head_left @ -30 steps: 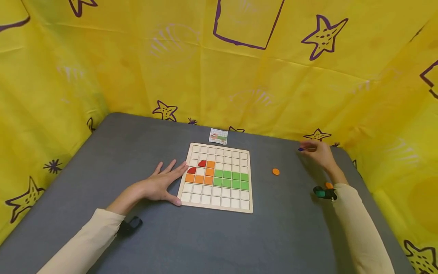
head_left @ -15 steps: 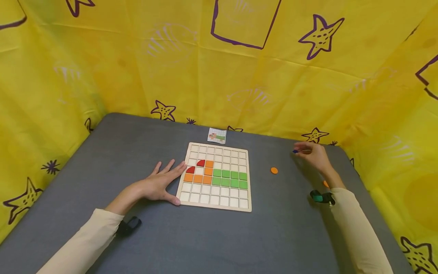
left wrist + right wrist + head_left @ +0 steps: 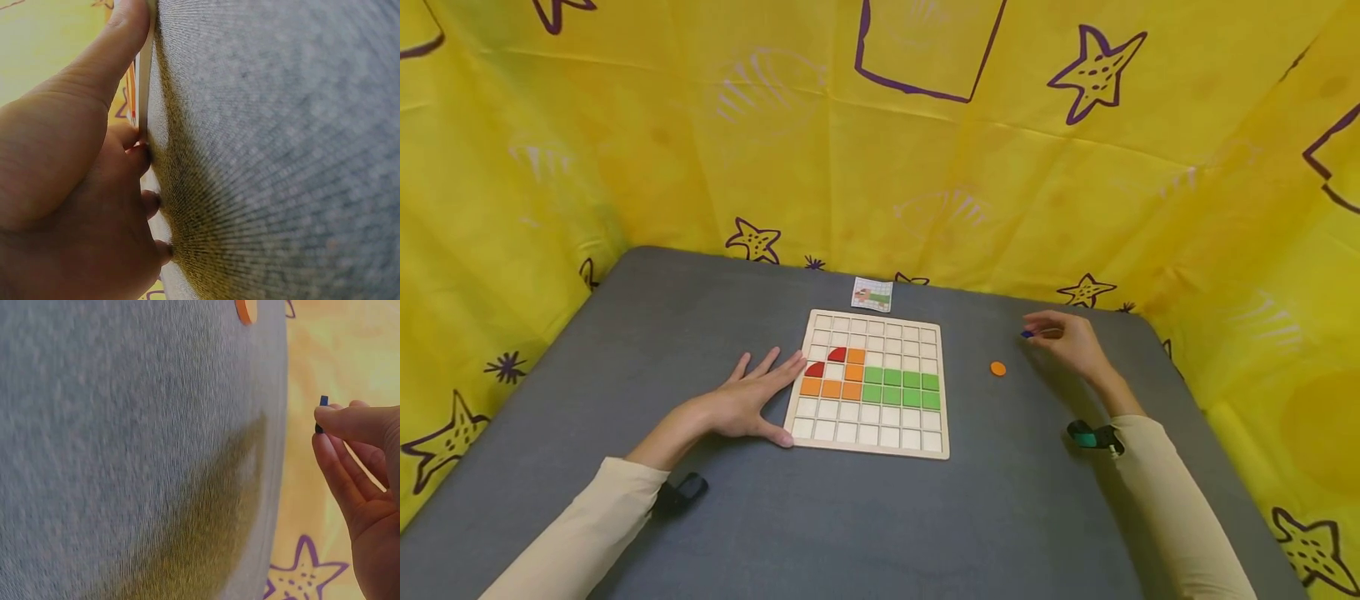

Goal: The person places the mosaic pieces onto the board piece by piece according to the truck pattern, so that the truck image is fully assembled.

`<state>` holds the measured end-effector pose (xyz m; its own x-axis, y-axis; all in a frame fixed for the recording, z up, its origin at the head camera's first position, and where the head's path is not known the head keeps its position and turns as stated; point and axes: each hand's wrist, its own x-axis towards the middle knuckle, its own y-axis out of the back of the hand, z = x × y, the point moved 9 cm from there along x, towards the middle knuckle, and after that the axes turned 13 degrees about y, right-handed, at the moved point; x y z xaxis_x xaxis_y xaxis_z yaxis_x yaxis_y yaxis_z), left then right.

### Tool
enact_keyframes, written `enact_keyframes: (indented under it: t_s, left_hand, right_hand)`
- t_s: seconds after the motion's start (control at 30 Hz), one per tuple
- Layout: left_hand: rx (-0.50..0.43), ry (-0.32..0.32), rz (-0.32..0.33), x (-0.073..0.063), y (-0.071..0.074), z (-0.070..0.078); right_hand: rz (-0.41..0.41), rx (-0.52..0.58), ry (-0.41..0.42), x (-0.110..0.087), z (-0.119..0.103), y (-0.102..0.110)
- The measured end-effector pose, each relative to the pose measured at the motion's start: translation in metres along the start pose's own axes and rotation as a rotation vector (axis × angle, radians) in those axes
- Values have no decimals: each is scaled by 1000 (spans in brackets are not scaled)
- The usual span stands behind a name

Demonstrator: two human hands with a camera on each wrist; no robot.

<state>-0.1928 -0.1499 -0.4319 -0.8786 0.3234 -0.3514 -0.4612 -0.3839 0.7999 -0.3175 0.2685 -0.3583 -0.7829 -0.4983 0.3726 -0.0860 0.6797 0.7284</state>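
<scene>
A light wooden grid board (image 3: 871, 451) lies on the grey table. Green squares (image 3: 901, 387), orange squares (image 3: 831, 388) and two red quarter-round pieces (image 3: 837, 355) sit in its cells. My left hand (image 3: 741, 407) rests with fingers spread at the board's left edge, its thumb at the near left corner; the left wrist view shows the hand (image 3: 81, 150) against the board's side. Off to the right, my right hand (image 3: 1071, 346) pinches a small dark blue piece (image 3: 323, 401) between thumb and fingers, above the table. The blue piece's full shape is hidden by the fingertips.
An orange disc (image 3: 997, 368) lies between the board and my right hand. Behind the board is a small printed card (image 3: 872, 295) with a coloured grid picture. A yellow patterned cloth (image 3: 820, 167) rises along the table's far and side edges.
My right hand has moved left with the blue piece, closer to the orange disc. A second orange piece near the right wrist is no longer visible. My left hand stays at the board.
</scene>
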Motion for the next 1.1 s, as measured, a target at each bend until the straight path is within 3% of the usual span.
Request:
enact_keyframes:
  t_s: [0.13,0.5,1.1]
  left_hand:
    - [3,-7,4,1,0,0]
    - [2,9,-6,1,0,0]
    - [0,2,0,0,1,2]
  right_hand:
    - [-14,-1,-2,2,-18,-3]
    - [-18,28,23,7,10,-21]
    - [-57,75,96,24,-28,-49]
